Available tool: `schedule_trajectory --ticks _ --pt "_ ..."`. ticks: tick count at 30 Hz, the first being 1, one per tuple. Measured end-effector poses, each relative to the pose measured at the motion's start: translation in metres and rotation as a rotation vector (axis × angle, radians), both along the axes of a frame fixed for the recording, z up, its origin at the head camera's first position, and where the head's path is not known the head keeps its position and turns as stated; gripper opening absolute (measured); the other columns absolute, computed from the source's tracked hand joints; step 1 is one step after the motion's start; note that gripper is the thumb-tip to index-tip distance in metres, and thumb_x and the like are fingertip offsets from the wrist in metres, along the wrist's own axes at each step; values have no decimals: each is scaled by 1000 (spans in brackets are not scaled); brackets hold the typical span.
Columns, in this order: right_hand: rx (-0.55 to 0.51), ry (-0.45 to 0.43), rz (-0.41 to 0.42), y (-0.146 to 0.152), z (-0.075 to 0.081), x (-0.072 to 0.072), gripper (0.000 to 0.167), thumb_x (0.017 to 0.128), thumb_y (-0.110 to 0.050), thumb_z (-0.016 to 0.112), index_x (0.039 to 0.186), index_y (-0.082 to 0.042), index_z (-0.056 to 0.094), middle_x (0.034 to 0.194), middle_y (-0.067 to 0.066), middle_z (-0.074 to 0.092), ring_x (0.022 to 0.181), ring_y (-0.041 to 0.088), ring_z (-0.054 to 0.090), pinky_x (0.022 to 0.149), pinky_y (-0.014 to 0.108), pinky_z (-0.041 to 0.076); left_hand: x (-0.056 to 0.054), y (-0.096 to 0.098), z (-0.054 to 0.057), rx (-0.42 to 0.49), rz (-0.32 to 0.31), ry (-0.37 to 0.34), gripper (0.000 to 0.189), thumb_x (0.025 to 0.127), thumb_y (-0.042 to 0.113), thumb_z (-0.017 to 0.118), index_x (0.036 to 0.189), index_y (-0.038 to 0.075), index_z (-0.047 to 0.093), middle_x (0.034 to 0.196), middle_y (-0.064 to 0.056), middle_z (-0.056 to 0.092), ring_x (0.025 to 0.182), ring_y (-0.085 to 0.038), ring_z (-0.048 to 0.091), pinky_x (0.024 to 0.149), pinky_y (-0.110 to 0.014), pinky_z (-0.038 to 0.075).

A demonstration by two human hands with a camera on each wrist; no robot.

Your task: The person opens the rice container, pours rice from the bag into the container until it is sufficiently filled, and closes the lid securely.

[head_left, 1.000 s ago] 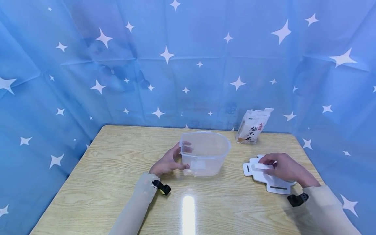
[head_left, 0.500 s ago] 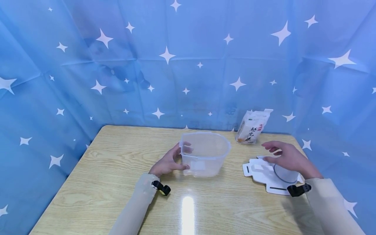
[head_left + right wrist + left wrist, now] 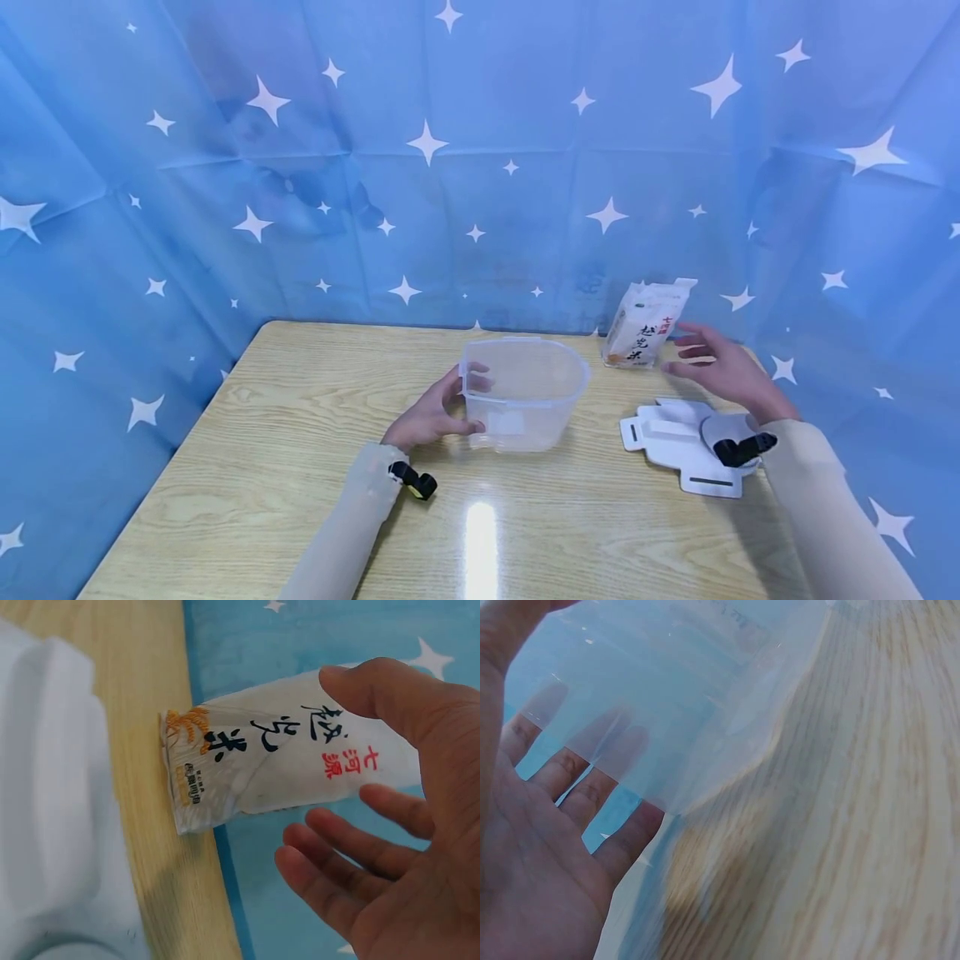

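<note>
A translucent plastic container (image 3: 528,421) stands upright on the table. My left hand (image 3: 426,415) holds it by its left side, thumb at the front and fingers behind the wall, where they show through in the left wrist view. At the back right stands a white bag of rice (image 3: 642,329) with dark and red lettering. Just right of the bag, my right hand (image 3: 720,367) has its thumb and fingers spread. In the right wrist view a gap parts the fingertips from the rice bag (image 3: 247,757).
A white lid (image 3: 671,446) with slotted tabs, a raised handle and a round part lies below the right hand, partly under the wrist camera. Blue star-patterned cloth (image 3: 480,167) hangs behind the wooden table (image 3: 300,375).
My right hand has let go of the white lid's handle, lifted off and moved back beside the rice bag, its fingers spreading. The left hand and container stay put.
</note>
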State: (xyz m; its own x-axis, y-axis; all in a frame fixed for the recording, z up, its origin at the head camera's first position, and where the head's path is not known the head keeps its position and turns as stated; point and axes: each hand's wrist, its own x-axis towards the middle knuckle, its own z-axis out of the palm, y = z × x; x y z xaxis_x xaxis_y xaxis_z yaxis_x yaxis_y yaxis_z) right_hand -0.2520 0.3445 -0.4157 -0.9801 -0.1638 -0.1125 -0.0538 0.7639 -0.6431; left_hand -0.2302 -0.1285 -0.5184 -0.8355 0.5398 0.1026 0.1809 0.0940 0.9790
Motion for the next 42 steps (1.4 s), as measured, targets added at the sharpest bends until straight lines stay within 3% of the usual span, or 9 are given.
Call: schedule_trajectory --ticks 8,18,26,35,42 --pt "-66 -63 -57 0 1 -22 106 94 -57 67 166 -11 4 157 31 36 144 52 36 110 72 38 0 2 1 2 3 -1 83 80 18 89 146 39 46 145 5 59 139 -18 52 122 -53 33" --pt "-203 -114 -39 6 -12 -47 109 91 -49 75 166 -15 4 160 31 32 147 50 35 115 72 33 2 0 1 3 9 4 84 79 16 89 148 38 45 146 3 59 140 -21 52 122 -55 32" --pt "-251 -65 -13 6 -21 -66 98 88 -38 82 161 -12 23 152 27 44 140 46 44 116 67 35 -1 -1 3 0 12 12 85 78 16 90 148 37 45 146 1 58 139 -23 52 122 -57 31" --pt "-277 -81 -18 6 -36 -72 83 90 -30 80 154 -7 33 150 24 47 137 41 48 116 58 41 3 3 -1 4 12 -36 86 77 16 91 146 40 46 145 3 58 138 -22 52 122 -54 33" --pt "-329 -114 14 3 -41 -85 87 87 -21 82 155 -6 30 155 26 43 144 47 40 120 67 30 3 1 -1 0 17 -8 84 78 14 89 147 39 46 145 3 59 139 -21 51 123 -56 31"
